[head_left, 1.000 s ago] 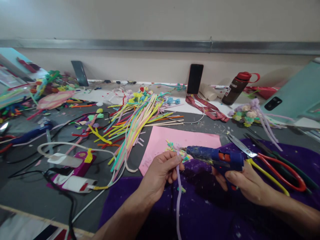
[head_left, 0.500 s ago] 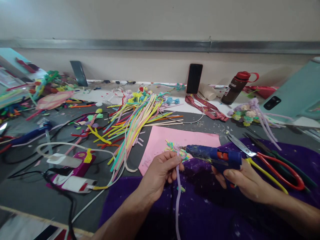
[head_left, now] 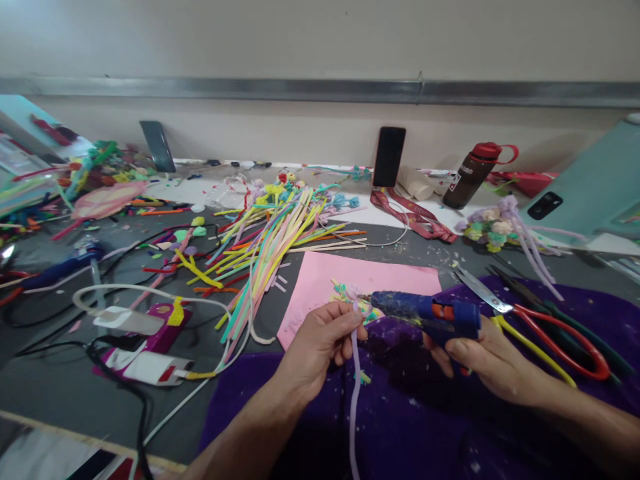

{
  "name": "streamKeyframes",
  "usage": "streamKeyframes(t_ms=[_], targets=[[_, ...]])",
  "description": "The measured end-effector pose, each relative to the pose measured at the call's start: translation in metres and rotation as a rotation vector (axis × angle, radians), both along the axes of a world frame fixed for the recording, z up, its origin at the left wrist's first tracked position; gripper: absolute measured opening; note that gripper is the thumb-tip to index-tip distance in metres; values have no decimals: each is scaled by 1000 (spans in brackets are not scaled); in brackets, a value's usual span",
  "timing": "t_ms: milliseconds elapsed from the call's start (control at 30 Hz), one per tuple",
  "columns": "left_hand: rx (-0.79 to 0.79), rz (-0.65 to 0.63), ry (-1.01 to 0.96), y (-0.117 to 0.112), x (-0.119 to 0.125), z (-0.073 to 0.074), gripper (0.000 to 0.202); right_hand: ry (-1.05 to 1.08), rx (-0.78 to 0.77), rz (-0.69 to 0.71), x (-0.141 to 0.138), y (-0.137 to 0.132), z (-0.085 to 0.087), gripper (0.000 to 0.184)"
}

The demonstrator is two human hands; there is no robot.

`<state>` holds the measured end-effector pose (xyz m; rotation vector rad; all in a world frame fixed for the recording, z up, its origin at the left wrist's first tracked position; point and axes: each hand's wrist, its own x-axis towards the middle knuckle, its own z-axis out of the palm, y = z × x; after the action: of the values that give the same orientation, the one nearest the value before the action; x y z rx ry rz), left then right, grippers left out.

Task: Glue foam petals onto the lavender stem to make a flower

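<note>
Between thumb and fingers, my left hand [head_left: 325, 333] pinches a lilac pipe cleaner [head_left: 355, 393] just below its curled top; the long stem hangs down over the purple cloth. My right hand [head_left: 487, 357] is wrapped round the handle of a blue glue gun [head_left: 425, 310]. The gun points left, its nozzle close to or touching the curled lilac top; I cannot tell which. Under the hands lies a pink sheet [head_left: 370, 267] with small yellow and teal clippings on it, partly hidden by the left hand and the gun.
A pile of pastel pipe cleaners [head_left: 280, 253] lies left of the pink sheet. Red-handled scissors [head_left: 545, 327] rest at the right on the purple cloth [head_left: 280, 393]. Cables and a power strip [head_left: 160, 327] stand on the left. Behind are a phone [head_left: 389, 157] and a bottle [head_left: 470, 177].
The glue gun has shifted very slightly left with my right hand. The stem's lower end has swung a little left. My left hand keeps its pinch.
</note>
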<state>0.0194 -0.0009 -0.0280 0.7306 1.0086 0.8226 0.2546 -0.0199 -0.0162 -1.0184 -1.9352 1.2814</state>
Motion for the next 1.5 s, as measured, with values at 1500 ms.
streamKeyframes(t_ms=[1500], targets=[[23,-8,30,-1,0,1,24,-1,19,31,-1,1,3,42]])
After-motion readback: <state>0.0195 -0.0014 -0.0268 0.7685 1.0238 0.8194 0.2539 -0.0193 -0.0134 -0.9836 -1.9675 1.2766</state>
